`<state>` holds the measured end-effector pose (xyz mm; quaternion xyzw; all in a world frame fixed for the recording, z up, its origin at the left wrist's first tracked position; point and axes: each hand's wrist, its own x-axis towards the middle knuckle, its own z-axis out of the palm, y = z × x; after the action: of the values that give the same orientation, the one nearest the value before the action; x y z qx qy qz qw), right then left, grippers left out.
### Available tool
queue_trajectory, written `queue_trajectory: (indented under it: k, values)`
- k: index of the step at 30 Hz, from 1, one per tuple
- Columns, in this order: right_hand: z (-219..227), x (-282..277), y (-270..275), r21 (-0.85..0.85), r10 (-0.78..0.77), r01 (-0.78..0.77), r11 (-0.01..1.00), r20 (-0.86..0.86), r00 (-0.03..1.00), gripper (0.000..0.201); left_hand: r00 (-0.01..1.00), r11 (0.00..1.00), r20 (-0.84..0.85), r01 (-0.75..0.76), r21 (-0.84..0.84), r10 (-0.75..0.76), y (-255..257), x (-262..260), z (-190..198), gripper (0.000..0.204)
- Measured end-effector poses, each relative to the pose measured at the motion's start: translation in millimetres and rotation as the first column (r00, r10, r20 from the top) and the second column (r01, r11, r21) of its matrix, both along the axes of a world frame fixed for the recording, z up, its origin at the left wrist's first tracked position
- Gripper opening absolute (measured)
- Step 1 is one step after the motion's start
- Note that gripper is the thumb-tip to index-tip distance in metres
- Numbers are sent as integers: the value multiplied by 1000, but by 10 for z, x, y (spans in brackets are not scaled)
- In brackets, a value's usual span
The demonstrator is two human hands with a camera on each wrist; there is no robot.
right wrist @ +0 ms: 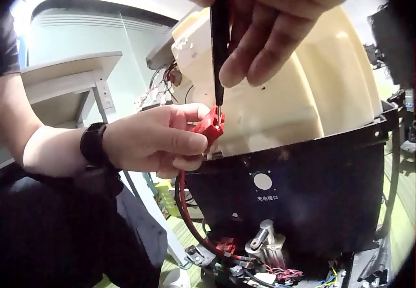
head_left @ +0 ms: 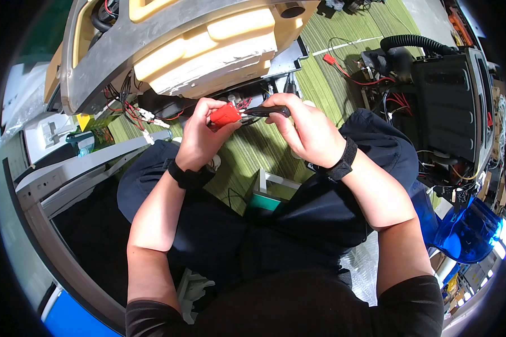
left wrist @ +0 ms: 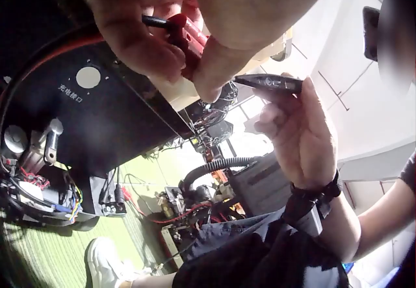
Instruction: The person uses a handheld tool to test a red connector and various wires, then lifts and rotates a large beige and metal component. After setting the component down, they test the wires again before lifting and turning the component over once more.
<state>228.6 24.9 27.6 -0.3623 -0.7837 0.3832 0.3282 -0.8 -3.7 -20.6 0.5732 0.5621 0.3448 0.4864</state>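
Note:
My left hand (head_left: 199,137) pinches a red plug connector (head_left: 225,114) between thumb and fingers in front of the machine. A red and black cable (right wrist: 184,200) runs down from that hand. My right hand (head_left: 315,132) grips a small black screwdriver (head_left: 271,111) with a tapered handle. Seen from the right wrist, its thin metal tip (right wrist: 220,113) points down at the open end of the red connector (right wrist: 208,127), right at its slots. In the left wrist view, the left fingers (left wrist: 140,41) cover much of the connector.
A machine with a cream padded body (head_left: 208,50) and black panel (right wrist: 305,184) stands ahead. Loose wires with white plugs (head_left: 146,115) hang at its left. Another black unit (head_left: 450,101) with a corrugated hose (head_left: 416,40) stands right. A metal frame (head_left: 84,151) lies left.

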Motion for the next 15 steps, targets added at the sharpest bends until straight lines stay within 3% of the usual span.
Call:
queue_trajectory:
  k: [4, 7, 9, 10, 15]
  values:
    - [12, 4, -10, 6, -9, 9, 1000, 5, 1000, 21, 1000, 1000, -16, 7, 20, -6, 2, -2, -18, 42]
    - [47, 22, -10, -138, -55, 57, 989, 21, 998, 20, 1000, 999, 7, 6, -38, -6, 4, 7, 2, 44]
    - [118, 43, 13, -345, -58, 78, 935, 66, 996, 18, 1000, 999, 28, 4, -37, -3, 1, 9, -9, 44]
    - [110, 44, 16, -345, -59, 78, 935, 67, 996, 18, 1000, 999, 29, 4, -37, -3, 1, 13, -2, 44]
    - [-35, 21, 47, -403, -184, 122, 907, -119, 976, 21, 997, 999, 66, 36, -39, -33, 9, 0, -6, 43]
